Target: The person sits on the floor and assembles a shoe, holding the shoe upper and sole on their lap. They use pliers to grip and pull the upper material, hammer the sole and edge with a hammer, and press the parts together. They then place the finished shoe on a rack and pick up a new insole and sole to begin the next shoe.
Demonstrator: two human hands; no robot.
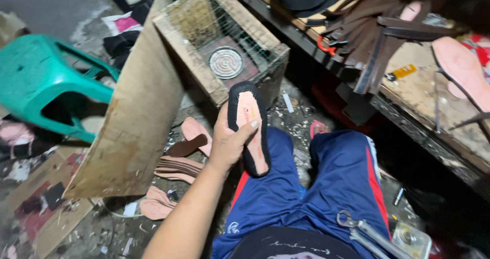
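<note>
1. One large board (138,111) of worn plywood or card leans on edge against the wooden box, standing like a screen between the seated person and the green plastic stool (46,80) beyond it.
2. Along the upper right runs a rough workbench (434,100), its top loaded with dark leather straps (372,29) fanned out in a pile and a pink insole (462,70) lying flat near the edge, all within arm's reach of the seat.
3. The wooden box (224,39) sits on the floor just ahead of the knees, wire mesh across its open top and a round coiled heating element (226,62) inside; the mesh looks suited to resting pieces over the heat, as far as I can judge.
4. The person's legs in blue track trousers (306,187) fill the lower middle, with a metal tool (367,233) resting on the right thigh.
5. The left hand (229,141) is closed around a shoe sole (250,128), thumb across its pink face and fingers behind, holding it upright just in front of the box, above the left knee. The sole has a pink insole face and a black rim.
6. Loose pink and brown insoles (178,164) lie stacked on the littered floor beside the board.
7. The right hand does not show anywhere.
</note>
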